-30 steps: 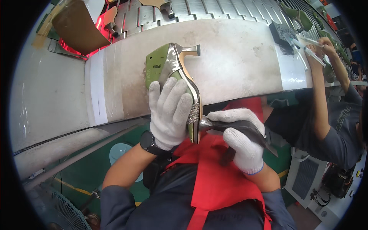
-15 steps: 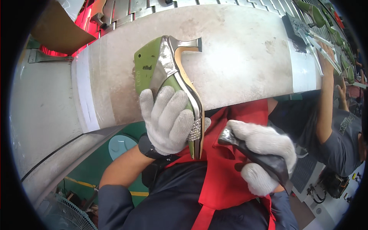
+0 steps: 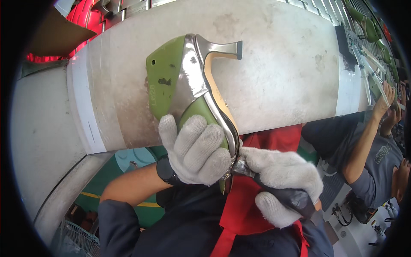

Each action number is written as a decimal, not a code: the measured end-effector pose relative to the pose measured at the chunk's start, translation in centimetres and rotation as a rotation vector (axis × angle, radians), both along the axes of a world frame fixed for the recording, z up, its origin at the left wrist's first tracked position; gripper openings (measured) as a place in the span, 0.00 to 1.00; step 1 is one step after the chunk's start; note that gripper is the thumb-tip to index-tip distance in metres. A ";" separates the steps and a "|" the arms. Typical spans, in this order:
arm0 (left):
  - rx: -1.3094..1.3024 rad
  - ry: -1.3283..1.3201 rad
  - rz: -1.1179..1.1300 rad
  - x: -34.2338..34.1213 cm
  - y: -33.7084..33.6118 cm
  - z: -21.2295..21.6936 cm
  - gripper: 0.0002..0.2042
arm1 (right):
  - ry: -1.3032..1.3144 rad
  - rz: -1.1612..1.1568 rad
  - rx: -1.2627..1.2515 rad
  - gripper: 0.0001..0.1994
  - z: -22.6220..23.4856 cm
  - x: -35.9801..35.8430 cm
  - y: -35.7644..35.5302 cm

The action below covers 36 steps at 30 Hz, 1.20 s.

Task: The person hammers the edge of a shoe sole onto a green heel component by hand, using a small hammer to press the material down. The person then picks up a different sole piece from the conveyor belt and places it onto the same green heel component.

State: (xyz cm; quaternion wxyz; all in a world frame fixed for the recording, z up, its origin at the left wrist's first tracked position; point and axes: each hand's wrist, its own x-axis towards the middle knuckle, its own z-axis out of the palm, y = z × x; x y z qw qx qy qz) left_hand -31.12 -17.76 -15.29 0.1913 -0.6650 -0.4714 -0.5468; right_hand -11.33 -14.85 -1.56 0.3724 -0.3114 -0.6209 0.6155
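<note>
As I look down through the head camera from a distance, a pale, stained table spans the upper half of the view, with a strip of white tape near its left end. Beyond its far edge lie metal slats, lit red at upper left; below is a green floor marked by a yellow line.

A brown board juts in at upper left, and a round pale-blue disc and a fan show at lower left. At the table's right end, a dark block lies beside slender white sticks; a co-worker's arm reaches up there. A red apron hangs behind my hands.

Heel end up, toe down, a shoe is held across the table's near edge; whether it touches the surface, I cannot tell. It is mirror-like silver with a tan sole, a slim heel pointing right and a glittering band near the toe, stretched over a blotched green form. My gloved left hand has its fingers wrapped round the front, hiding part of it. My gloved right hand has its fingers clamped on a dark-handled tool, its shiny metal end right at the band.
</note>
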 end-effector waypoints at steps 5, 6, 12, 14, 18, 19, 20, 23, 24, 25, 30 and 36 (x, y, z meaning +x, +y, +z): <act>-0.149 -0.033 -0.054 -0.4 -0.6 2.0 0.17 | 0.012 0.049 -0.053 0.19 0.8 -0.5 1.4; -0.191 -0.020 -0.059 -0.5 -0.6 2.3 0.17 | -0.065 -0.012 -0.013 0.19 0.9 -0.4 1.2; -0.172 -0.024 -0.043 -0.5 -0.2 2.4 0.12 | -0.153 0.206 0.167 0.19 2.2 -0.3 1.4; -0.186 -0.001 -0.060 -0.5 -0.3 3.0 0.11 | -0.188 0.140 0.111 0.19 2.4 -0.3 1.1; -0.264 0.027 -0.004 -0.7 -0.7 2.9 0.11 | -0.088 -0.059 0.023 0.19 1.2 -0.8 -1.5; -0.234 0.102 -0.016 -1.2 -0.7 2.4 0.29 | -0.037 -0.024 0.030 0.18 0.6 -0.5 -2.0; -0.204 0.177 -0.028 -1.5 -0.6 2.2 0.47 | -0.088 -0.039 0.035 0.19 1.3 -0.4 -2.5; -0.297 0.017 -0.011 -0.6 -0.2 4.0 0.12 | -0.110 0.012 0.209 0.22 0.6 -0.1 -2.0; -0.294 0.016 -0.013 -0.7 -0.3 4.0 0.12 | -0.103 0.002 0.225 0.22 0.5 -0.2 -1.8; -0.284 0.039 -0.015 -0.9 -0.4 4.0 0.12 | -0.103 -0.009 0.238 0.22 0.4 -0.4 -1.5; -0.259 -0.011 -0.093 -0.8 -0.3 3.1 0.12 | -0.162 0.054 0.166 0.21 1.7 -0.6 0.9; -0.004 -0.091 0.120 1.4 0.6 -0.4 0.18 | -0.088 0.075 -0.104 0.22 1.5 -0.1 2.5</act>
